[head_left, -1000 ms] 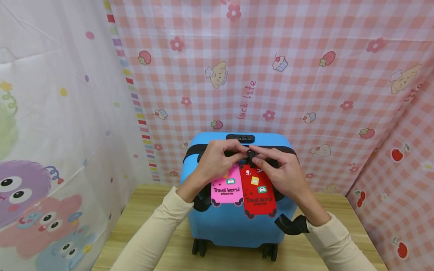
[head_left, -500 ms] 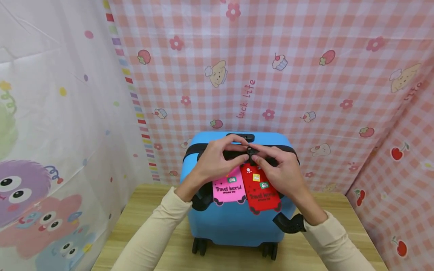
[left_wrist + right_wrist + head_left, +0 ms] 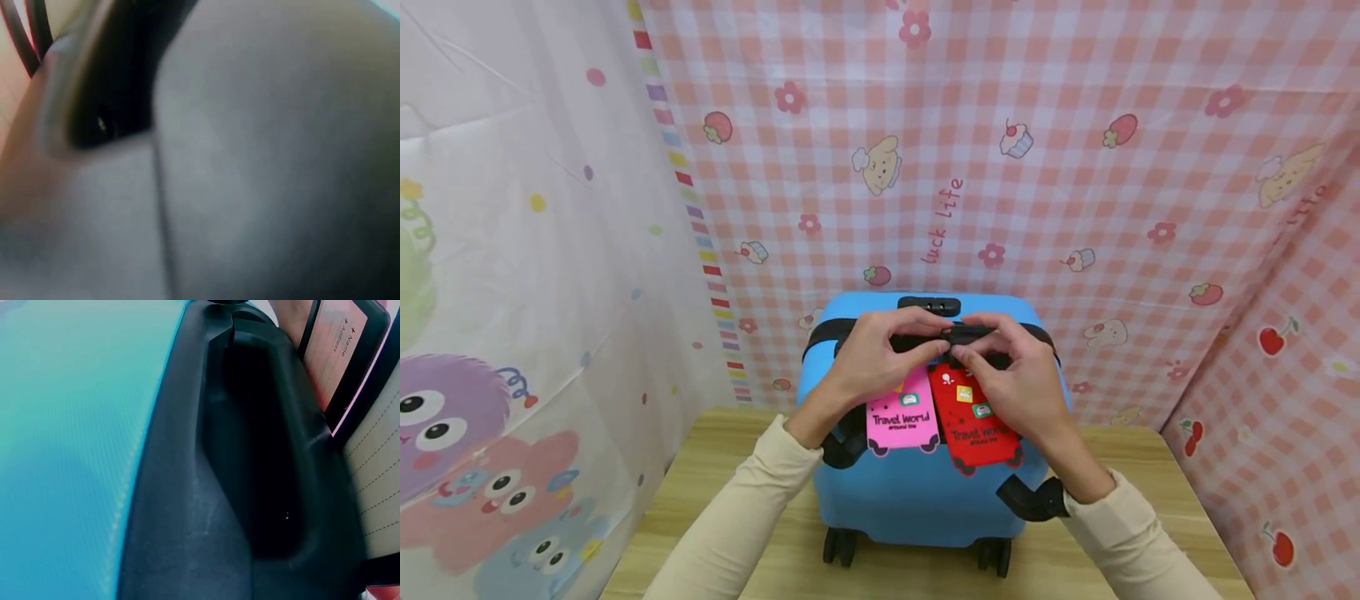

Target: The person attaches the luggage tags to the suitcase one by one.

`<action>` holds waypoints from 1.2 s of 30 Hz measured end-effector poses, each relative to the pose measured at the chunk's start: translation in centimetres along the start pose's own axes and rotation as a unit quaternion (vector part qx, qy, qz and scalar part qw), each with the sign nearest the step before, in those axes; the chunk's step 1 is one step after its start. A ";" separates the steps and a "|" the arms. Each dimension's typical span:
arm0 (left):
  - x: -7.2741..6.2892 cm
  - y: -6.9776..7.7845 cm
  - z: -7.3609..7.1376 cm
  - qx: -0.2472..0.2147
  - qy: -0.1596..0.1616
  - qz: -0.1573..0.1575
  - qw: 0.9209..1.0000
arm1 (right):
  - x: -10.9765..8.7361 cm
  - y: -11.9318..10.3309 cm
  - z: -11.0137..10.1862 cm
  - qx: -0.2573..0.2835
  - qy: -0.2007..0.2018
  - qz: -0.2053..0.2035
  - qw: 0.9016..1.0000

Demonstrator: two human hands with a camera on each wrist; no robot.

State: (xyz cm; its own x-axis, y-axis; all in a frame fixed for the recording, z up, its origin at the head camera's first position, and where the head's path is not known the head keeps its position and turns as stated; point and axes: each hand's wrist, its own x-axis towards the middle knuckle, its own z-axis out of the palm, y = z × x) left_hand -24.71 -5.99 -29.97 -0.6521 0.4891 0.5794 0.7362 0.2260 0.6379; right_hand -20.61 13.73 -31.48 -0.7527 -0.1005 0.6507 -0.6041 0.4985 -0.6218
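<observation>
A blue suitcase [image 3: 917, 500] stands upright on small black wheels. Across its upper part runs a black band [image 3: 829, 332]. In the head view, my left hand [image 3: 887, 354] and right hand [image 3: 1018, 371] meet at the middle of this band, thumbs and index fingers pinching a small black strap [image 3: 967, 332]. Fingers hide much of the strap, so its fastening cannot be made out. Below hang a pink luggage tag [image 3: 904, 423] and a red luggage tag [image 3: 976, 421], side by side. The right wrist view catches a tag's name card [image 3: 337, 350].
A black combination lock [image 3: 929, 306] sits on the suitcase top. Close by the right wrist camera is a black handle [image 3: 187, 487]. Under the suitcase lies a wood-grain table [image 3: 700, 483], with a checked curtain [image 3: 820, 167] behind. The left wrist view is mostly blurred grey surface.
My right index finger has lifted and shifted right, baring more of the black strap. The tags have swung slightly; the red one hangs more tilted than a second ago. My left hand stays nearly still.
</observation>
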 end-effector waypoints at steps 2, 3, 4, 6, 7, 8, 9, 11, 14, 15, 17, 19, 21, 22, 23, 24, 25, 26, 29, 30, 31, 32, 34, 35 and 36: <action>0.1 0.0 -0.1 0.010 -0.005 0.002 1.000 | -0.1 0.0 0.0 0.002 0.001 0.000 1.000; 0.1 0.1 -0.2 0.015 -0.010 0.001 1.000 | -0.1 -0.1 0.0 0.004 0.000 -0.003 1.000; 0.1 0.2 -0.3 0.019 -0.017 0.000 1.000 | -0.1 -0.1 0.0 0.004 -0.001 -0.005 1.000; 0.1 0.4 -0.5 0.027 -0.033 -0.005 0.999 | -0.2 -0.2 0.0 0.004 -0.004 -0.012 1.000; 0.2 0.5 -0.6 0.032 -0.042 -0.007 0.999 | -0.2 -0.2 0.0 0.007 -0.007 -0.016 1.000; 0.2 0.6 -0.7 0.035 -0.050 -0.010 0.998 | -0.2 -0.3 0.0 0.009 -0.009 -0.019 1.000; 0.2 0.6 -0.8 0.037 -0.058 -0.012 0.998 | -0.2 -0.3 0.0 0.012 -0.010 -0.023 1.000; 0.2 0.7 -1.0 0.040 -0.069 -0.014 0.997 | -0.2 -0.2 0.0 0.014 -0.012 -0.027 0.999; 0.2 0.7 -1.0 0.036 -0.078 -0.015 0.996 | -0.2 -0.3 0.1 0.016 -0.012 -0.027 0.999; 0.2 0.6 -1.0 0.034 -0.079 -0.014 0.996 | -0.2 -0.3 0.1 0.015 -0.012 -0.026 0.999; 0.2 0.6 -1.0 0.030 -0.079 -0.009 0.996 | -0.2 -0.4 0.1 0.015 -0.010 -0.023 1.000; 0.2 0.6 -0.9 0.030 -0.076 0.000 0.997 | -0.2 -0.4 0.1 0.014 -0.008 -0.019 1.000; 0.2 0.6 -0.8 0.033 -0.070 0.011 0.997 | -0.1 -0.5 0.0 0.012 -0.005 -0.018 1.000; 0.2 0.6 -0.7 0.035 -0.067 0.016 0.997 | -0.1 -0.5 0.1 0.012 -0.005 -0.016 1.000; 0.2 0.6 -0.6 0.039 -0.062 0.021 0.997 | -0.1 -0.5 0.1 0.012 -0.005 -0.015 1.000; 0.2 0.5 -0.6 0.044 -0.057 0.024 0.997 | 0.0 -0.5 0.1 0.014 -0.005 -0.013 1.000; 0.2 0.5 -0.5 0.050 -0.052 0.027 0.997 | 0.0 -0.5 0.1 0.016 -0.006 -0.011 1.000; 0.2 0.5 -0.4 0.053 -0.048 0.028 0.997 | 0.1 -0.6 0.1 0.019 -0.007 -0.008 1.000; 0.1 0.5 -0.3 0.063 -0.037 0.029 0.997 | 0.2 -0.6 0.0 0.031 -0.010 0.003 0.999; 0.1 0.4 -0.2 0.066 -0.035 0.028 0.997 | 0.2 -0.6 0.0 0.035 -0.011 0.006 0.999; 0.0 0.5 -0.2 0.066 -0.034 0.028 0.997 | 0.3 -0.5 -0.1 0.038 -0.013 0.010 0.999; 0.0 0.5 -0.2 0.067 -0.033 0.029 0.997 | 0.3 -0.5 -0.1 0.040 -0.014 0.013 0.999; -0.1 0.4 -0.2 0.065 -0.031 0.033 0.997 | 0.2 -0.4 -0.1 0.040 -0.015 0.013 0.999; -0.1 0.4 -0.2 0.065 -0.030 0.034 0.997 | 0.2 -0.4 -0.1 0.039 -0.015 0.009 0.999; -0.1 0.4 -0.2 0.063 -0.028 0.035 0.997 | 0.2 -0.4 -0.1 0.037 -0.011 0.004 0.999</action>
State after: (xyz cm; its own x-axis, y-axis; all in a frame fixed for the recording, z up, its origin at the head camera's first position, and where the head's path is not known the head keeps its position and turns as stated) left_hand -24.39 -6.07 -29.68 -0.5898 0.5529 0.5886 0.7987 0.2916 0.5264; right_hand -20.53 13.58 -31.05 -0.7628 -0.1157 0.6362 -0.6146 0.4352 -0.6579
